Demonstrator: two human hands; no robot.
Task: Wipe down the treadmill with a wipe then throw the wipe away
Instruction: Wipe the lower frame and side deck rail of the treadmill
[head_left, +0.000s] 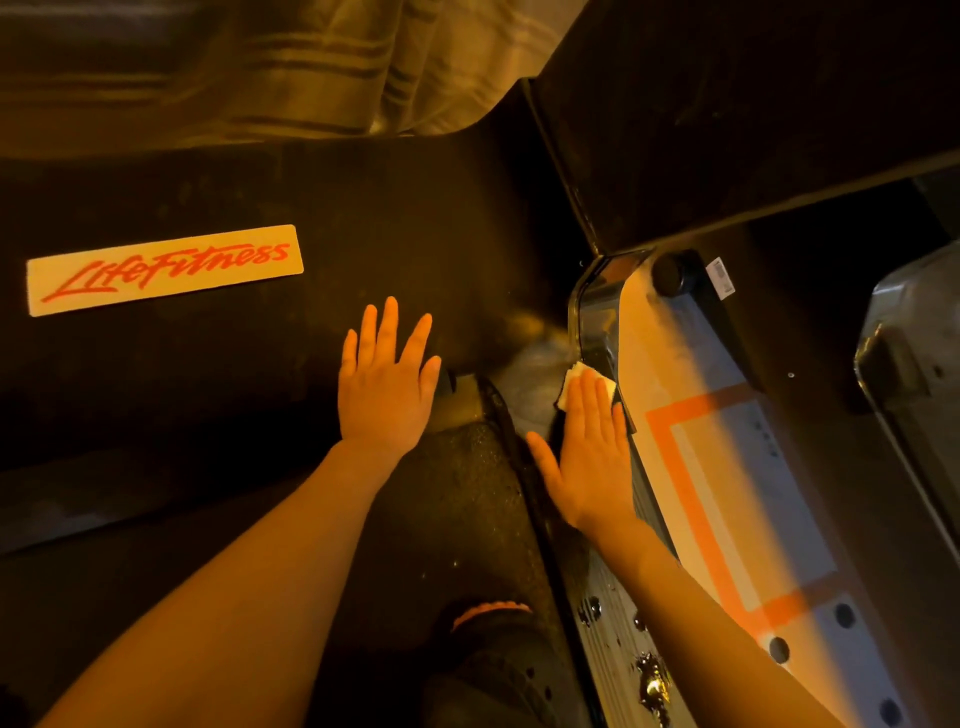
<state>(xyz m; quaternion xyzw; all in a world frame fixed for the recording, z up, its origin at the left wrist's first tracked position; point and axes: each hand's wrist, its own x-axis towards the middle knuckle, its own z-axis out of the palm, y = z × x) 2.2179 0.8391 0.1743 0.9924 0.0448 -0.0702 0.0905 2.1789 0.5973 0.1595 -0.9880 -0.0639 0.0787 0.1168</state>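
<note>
The left hand (384, 384) is laid flat, fingers straight and spread, on the dark treadmill hood (260, 364), near its right edge and to the right of the Life Fitness label (165, 269). The white wipe (584, 382) is pressed under the straight fingertips of the right hand (589, 457), at the front end of the treadmill's right side rail (618, 623). Wet droplets are seen on the rail nearer the camera.
</note>
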